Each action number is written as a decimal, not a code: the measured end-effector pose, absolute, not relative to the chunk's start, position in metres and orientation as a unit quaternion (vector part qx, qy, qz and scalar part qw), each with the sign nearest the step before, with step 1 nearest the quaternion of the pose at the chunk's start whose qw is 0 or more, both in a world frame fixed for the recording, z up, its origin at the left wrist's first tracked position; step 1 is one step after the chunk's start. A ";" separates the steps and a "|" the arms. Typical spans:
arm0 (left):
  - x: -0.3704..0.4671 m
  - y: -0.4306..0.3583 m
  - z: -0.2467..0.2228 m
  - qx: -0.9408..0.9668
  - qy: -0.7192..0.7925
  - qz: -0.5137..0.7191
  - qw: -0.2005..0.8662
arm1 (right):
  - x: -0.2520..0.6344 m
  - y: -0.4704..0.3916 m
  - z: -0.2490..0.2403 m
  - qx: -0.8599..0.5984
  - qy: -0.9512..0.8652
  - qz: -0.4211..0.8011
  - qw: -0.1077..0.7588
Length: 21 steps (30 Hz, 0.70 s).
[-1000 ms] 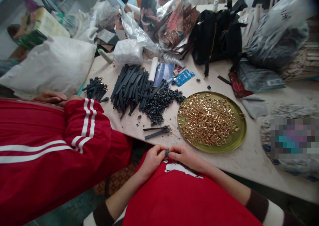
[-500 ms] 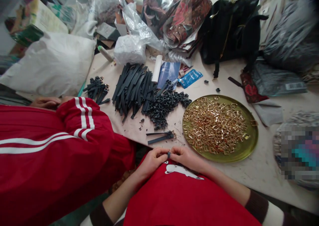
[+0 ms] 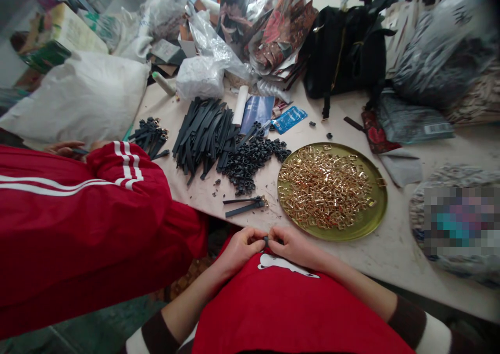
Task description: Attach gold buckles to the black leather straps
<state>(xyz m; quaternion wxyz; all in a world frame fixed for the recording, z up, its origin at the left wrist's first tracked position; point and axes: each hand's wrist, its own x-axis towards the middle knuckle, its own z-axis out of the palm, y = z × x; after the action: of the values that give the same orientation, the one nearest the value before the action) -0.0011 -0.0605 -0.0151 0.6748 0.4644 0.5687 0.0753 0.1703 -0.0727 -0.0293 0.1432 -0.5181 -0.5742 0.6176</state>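
At the table's front edge, my left hand (image 3: pixel 249 243) and my right hand (image 3: pixel 288 245) meet with fingertips pinched on a small dark strap (image 3: pixel 266 241). Most of that strap is hidden by the fingers. Just beyond them lie a couple of dark straps with gold buckles (image 3: pixel 246 205). Farther back is a heap of small black loops (image 3: pixel 255 161), beside a pile of loose dark straps (image 3: pixel 203 135). To the right of my hands, a round gold tray (image 3: pixel 378 208) holds many small gold buckles (image 3: pixel 328 187).
A co-worker's red sleeve (image 3: pixel 128 172) reaches in at left, near a bunch of buckled straps (image 3: pixel 150 135). A black bag (image 3: pixel 347 52), a blue packet (image 3: pixel 289 119), a white sack (image 3: pixel 78 99) and plastic-wrapped bundles (image 3: pixel 201 75) crowd the back.
The view has shifted slightly, so the table things sit a little farther left. My hands stay together on the strap, with only small finger movement.
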 end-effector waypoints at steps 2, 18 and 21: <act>0.003 -0.068 -0.014 0.452 0.562 0.081 0.688 | 0.178 -0.082 -0.029 -0.519 -0.566 0.619 0.164; 0.023 -0.097 -0.009 0.401 0.571 0.128 0.705 | 0.214 -0.116 -0.039 -0.608 -0.499 0.552 0.276; 0.017 -0.097 -0.005 0.363 0.575 0.140 0.720 | 0.219 -0.115 -0.034 -0.592 -0.523 0.565 0.237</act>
<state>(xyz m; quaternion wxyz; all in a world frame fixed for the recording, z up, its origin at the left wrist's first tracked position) 0.0171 -0.0969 -0.0048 0.7198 0.3635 0.5746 0.1399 0.2189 -0.1153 -0.0341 0.2372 -0.5920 -0.5234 0.5651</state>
